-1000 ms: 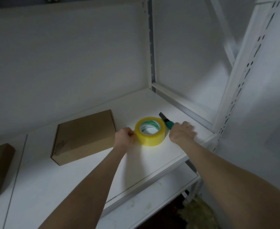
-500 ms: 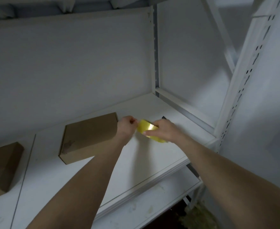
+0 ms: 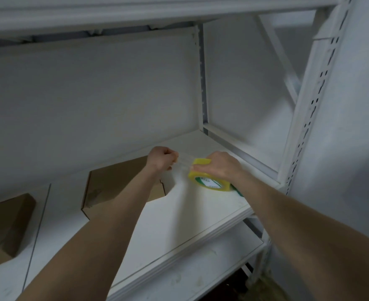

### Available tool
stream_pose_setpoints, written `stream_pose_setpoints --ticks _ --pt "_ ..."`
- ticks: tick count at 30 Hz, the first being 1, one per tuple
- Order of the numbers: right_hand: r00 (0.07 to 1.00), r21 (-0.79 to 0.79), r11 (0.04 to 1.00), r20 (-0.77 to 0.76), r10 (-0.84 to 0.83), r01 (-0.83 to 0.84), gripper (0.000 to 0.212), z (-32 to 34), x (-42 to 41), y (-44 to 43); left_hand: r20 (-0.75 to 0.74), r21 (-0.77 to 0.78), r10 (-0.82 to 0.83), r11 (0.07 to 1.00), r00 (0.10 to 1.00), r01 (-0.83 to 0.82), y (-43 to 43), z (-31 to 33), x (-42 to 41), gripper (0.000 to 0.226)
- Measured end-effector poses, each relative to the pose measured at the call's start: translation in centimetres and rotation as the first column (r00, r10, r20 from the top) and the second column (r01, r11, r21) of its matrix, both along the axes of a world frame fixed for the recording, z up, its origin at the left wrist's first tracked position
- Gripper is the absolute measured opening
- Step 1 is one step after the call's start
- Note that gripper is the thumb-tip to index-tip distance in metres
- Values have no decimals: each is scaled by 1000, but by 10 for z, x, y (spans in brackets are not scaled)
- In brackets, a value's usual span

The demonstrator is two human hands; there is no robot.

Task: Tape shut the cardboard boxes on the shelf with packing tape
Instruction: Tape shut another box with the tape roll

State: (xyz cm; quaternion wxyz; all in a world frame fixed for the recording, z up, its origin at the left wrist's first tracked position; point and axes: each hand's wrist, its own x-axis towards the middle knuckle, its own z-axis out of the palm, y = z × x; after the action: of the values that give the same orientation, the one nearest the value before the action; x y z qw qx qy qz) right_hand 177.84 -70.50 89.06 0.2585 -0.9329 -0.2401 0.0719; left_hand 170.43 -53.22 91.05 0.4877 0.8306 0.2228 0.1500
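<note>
Now my left hand [image 3: 161, 158] pinches the free end of the clear tape strip [image 3: 184, 161] in curled fingers, and my right hand [image 3: 220, 165] is wrapped over the yellow tape roll [image 3: 203, 179], which is tilted low over the shelf [image 3: 179, 224] near its right end, the strip stretched short between them. The nearer cardboard box [image 3: 118, 183] lies flat just below and left of my left hand, the closer hand to it. Its long side runs along the shelf, roughly in line with the strip, so I judge the pull should carry leftward over its lid. A second box [image 3: 5, 222] sits well apart, far left. A second ago the roll lay flat on the shelf between my hands, with no tape drawn out
</note>
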Motion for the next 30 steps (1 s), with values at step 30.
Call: stream_pose_setpoints --ticks 30 --pt "927 247 969 -362 98 -6 43 9 2 -23 154 -268 150 958 977 -104 23 7 -23 15"
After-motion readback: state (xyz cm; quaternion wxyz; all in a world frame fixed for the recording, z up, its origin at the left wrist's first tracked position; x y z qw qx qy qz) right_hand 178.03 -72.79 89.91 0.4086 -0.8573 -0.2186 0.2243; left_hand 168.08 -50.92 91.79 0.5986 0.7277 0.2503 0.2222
